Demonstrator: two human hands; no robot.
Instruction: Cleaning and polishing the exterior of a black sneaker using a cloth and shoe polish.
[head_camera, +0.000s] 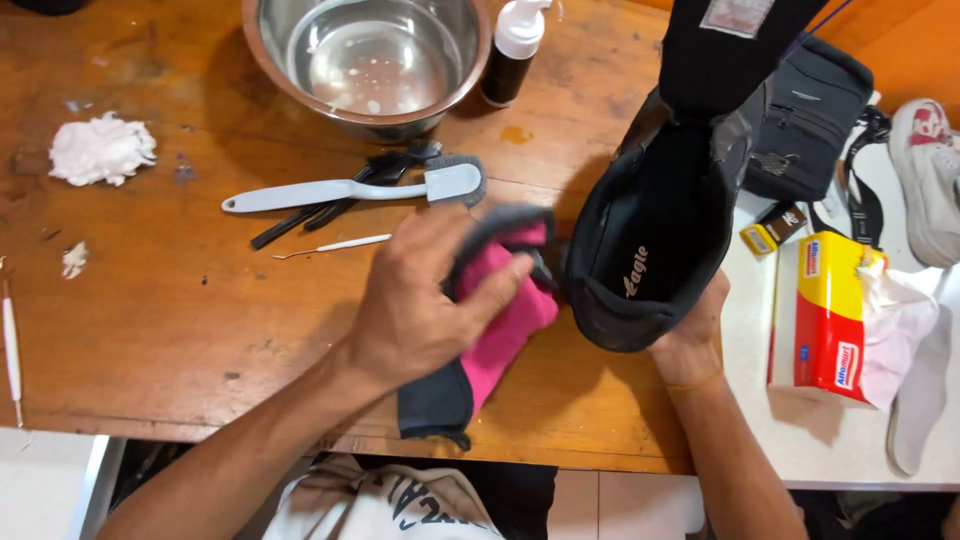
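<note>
Your left hand is closed around a pink and grey cloth, fingers curled over its top and pressing it against the side of the black shoe. Your right hand cups the heel of that shoe from below, fingers wrapped under it — the shoe stands tilted over the right edge of the wooden table, opening toward you. Behind the cloth lie a grey-handled brush and a thin white pick. Further back sit a steel bowl and a dark pump bottle. A tissue box lies to the right — well apart from the shoe.
</note>
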